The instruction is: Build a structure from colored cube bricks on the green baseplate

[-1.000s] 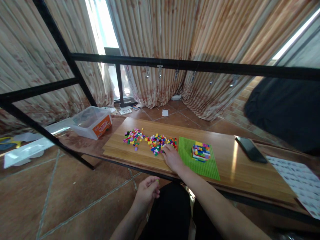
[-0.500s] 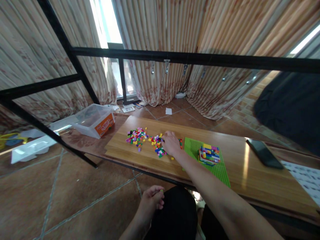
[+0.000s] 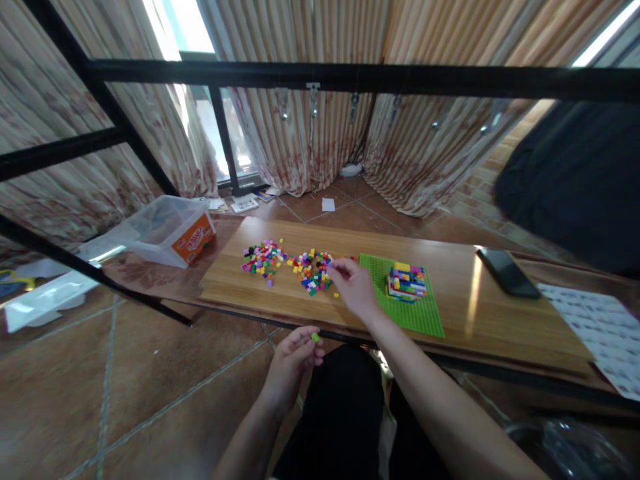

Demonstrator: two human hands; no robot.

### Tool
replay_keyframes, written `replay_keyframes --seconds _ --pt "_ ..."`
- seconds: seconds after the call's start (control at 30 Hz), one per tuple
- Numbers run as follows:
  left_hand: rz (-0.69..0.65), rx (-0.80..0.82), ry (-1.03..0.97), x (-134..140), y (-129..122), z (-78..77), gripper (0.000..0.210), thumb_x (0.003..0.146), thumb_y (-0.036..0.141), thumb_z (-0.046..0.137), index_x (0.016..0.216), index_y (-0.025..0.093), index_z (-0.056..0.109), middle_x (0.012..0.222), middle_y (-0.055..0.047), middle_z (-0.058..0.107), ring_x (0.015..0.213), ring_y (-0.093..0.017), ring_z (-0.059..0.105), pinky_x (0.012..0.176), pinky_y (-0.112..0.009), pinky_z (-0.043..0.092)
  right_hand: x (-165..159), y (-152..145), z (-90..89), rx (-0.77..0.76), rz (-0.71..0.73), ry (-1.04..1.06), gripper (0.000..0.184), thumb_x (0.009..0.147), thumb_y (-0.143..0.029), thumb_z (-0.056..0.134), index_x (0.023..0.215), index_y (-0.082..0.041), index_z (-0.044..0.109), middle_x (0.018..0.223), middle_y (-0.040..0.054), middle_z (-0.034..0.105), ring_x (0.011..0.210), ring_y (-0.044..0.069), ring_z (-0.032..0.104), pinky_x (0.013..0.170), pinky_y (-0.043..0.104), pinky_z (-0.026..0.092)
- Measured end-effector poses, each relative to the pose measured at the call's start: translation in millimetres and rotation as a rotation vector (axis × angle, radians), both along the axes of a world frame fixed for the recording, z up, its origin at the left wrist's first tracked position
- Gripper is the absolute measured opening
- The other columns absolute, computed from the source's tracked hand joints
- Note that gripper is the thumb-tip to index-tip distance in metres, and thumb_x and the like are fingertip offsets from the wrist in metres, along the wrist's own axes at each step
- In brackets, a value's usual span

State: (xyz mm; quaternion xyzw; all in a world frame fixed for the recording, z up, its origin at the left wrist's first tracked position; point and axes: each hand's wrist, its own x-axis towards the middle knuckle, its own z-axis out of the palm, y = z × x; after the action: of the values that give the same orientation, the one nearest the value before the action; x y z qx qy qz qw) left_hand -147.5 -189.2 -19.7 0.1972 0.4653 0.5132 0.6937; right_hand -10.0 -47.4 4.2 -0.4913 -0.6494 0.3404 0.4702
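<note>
My left hand is over my lap in front of the table edge, its fingers closed on a small lime-green toy brick. Above the table, my right hand has its thumb and fingers pinched together at the right side of a loose pile of coloured bricks. Whatever sits between those fingertips is too small to make out. To the right of that hand lies a green baseplate, carrying a block-shaped build of multicoloured bricks.
Farther left on the wooden table is a second brick pile. A clear plastic box with an orange label stands beyond the left end. A dark phone and a printed sheet lie right. A black metal bar crosses behind.
My right hand has drawn back slightly from the brick pile toward the baseplate. My left hand has risen nearer the table edge, its green brick showing more. The camera view has tilted down.
</note>
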Motion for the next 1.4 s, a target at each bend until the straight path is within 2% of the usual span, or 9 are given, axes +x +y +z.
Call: replay_keyframes --seconds 0.13,0.23,0.37,0.5,0.7,0.93,1.1,1.27,1.4 --pt "-0.041 0.034 -0.011 12.5 2.8 12.0 0.036 0.067 0.024 0.079 0.100 0.015 0.067 0.085 -0.004 0.068 0.068 -0.010 0.062 0.064 -0.021 0.050 33.0 -59.9 -0.9 -0.326 -0.031 0.495 0.027 0.069 -0.040 0.076 0.085 -0.019 0.069 0.074 0.0012 0.070 0.064 0.015 0.065 0.062 0.029 0.054" --pt "-0.081 0.048 0.000 30.2 3.0 17.5 0.035 0.067 0.023 0.079 0.099 0.014 0.067 0.085 -0.004 0.068 0.069 -0.011 0.063 0.065 -0.022 0.051 53.2 -97.1 -1.2 -0.430 -0.057 0.624 0.030 0.061 -0.039 0.082 0.081 -0.019 0.070 0.071 0.0013 0.071 0.062 0.014 0.066 0.058 0.026 0.056" --pt "-0.113 0.065 -0.033 61.8 6.9 24.4 0.032 0.066 0.024 0.079 0.094 0.013 0.068 0.084 -0.005 0.069 0.068 -0.011 0.063 0.064 -0.021 0.051 69.7 -121.9 -3.5 -0.434 -0.082 0.685 0.025 0.062 -0.036 0.082 0.076 -0.019 0.070 0.068 0.0010 0.071 0.056 0.011 0.064 0.055 0.023 0.055" --pt "-0.149 0.075 -0.066 92.9 18.3 26.7 0.026 0.063 0.020 0.078 0.085 0.011 0.068 0.075 -0.004 0.068 0.064 -0.009 0.061 0.060 -0.018 0.048 78.4 -122.9 -8.8 -0.372 -0.154 0.680 0.020 0.062 -0.034 0.079 0.073 -0.019 0.070 0.065 -0.0007 0.070 0.053 0.010 0.061 0.054 0.022 0.052" --pt "-0.085 0.052 -0.058 122.4 33.3 22.1 0.018 0.060 0.015 0.073 0.077 0.011 0.068 0.065 -0.001 0.063 0.058 -0.006 0.055 0.057 -0.016 0.045 87.4 -116.9 -18.7 -0.311 -0.263 0.658 0.019 0.065 -0.034 0.074 0.078 -0.020 0.070 0.070 -0.0001 0.071 0.060 0.014 0.063 0.059 0.027 0.054" --pt "-0.110 0.019 -0.079 136.0 25.7 17.4 0.018 0.062 0.016 0.072 0.079 0.011 0.069 0.071 -0.003 0.065 0.062 -0.007 0.058 0.064 -0.019 0.050 101.5 -130.0 -30.7 -0.261 -0.333 0.471 0.020 0.074 -0.032 0.068 0.090 -0.021 0.073 0.090 0.0046 0.074 0.083 0.019 0.067 0.080 0.034 0.053" --pt "-0.143 0.029 -0.067 147.1 27.2 20.8 0.023 0.064 0.017 0.076 0.085 0.010 0.069 0.073 -0.004 0.066 0.063 -0.007 0.058 0.064 -0.019 0.050 116.7 -135.4 -24.6 -0.203 -0.324 0.445 0.022 0.077 -0.033 0.067 0.095 -0.023 0.074 0.094 0.0049 0.074 0.092 0.021 0.067 0.087 0.037 0.052" --pt "-0.144 0.051 -0.086 167.4 33.4 31.8 0.025 0.061 0.018 0.080 0.081 0.011 0.068 0.067 -0.001 0.062 0.058 -0.005 0.056 0.059 -0.017 0.048 135.2 -134.7 -15.1 -0.146 -0.310 0.430 0.020 0.078 -0.036 0.066 0.092 -0.023 0.075 0.092 0.0048 0.073 0.090 0.020 0.066 0.087 0.037 0.051" --pt "-0.133 0.057 -0.075 181.8 37.9 34.5 0.027 0.059 0.021 0.082 0.079 0.010 0.067 0.066 0.000 0.062 0.057 -0.005 0.055 0.058 -0.018 0.047 144.5 -132.3 -11.7 -0.183 -0.327 0.518 0.023 0.075 -0.038 0.070 0.090 -0.021 0.075 0.088 0.0046 0.074 0.085 0.019 0.066 0.082 0.035 0.052"
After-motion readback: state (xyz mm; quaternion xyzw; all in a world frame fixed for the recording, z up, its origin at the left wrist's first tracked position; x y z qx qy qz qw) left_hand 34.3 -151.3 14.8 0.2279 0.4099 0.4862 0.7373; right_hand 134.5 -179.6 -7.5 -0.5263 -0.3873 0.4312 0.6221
